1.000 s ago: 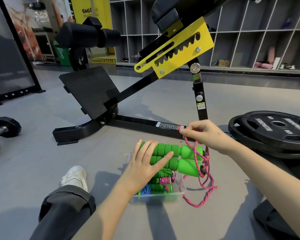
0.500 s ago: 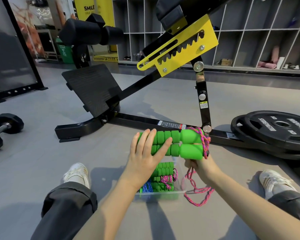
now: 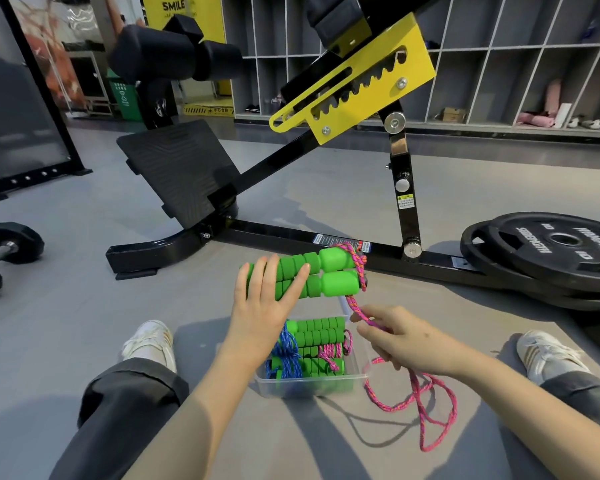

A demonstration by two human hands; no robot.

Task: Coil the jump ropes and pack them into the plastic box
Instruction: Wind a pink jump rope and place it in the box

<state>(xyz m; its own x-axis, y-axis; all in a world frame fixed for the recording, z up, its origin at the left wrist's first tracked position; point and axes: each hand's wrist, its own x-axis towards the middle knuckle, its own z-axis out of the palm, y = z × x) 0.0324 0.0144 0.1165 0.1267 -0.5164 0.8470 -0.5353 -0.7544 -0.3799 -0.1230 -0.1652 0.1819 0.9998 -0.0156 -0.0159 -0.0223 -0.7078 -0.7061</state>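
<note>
My left hand (image 3: 264,306) grips two green foam handles (image 3: 329,275) side by side, lifted above the clear plastic box (image 3: 312,386). Pink rope (image 3: 355,268) is wound round the handles' right ends. From there the rope runs down to my right hand (image 3: 395,337), which pinches it beside the box. The loose remainder of the pink rope (image 3: 426,410) lies in loops on the floor to the right of the box. Inside the box lie other green-handled ropes, one blue (image 3: 288,355) and one pink (image 3: 329,353).
A black and yellow gym bench frame (image 3: 291,237) runs across the floor just beyond the box. Stacked black weight plates (image 3: 551,251) lie at the right. A dumbbell (image 3: 4,251) rests at the far left. My legs and white shoes flank the box.
My right hand has let go near the handles' ends, dropped lower and taken the rope farther along, beside the box. The handles stay raised in my left hand.
</note>
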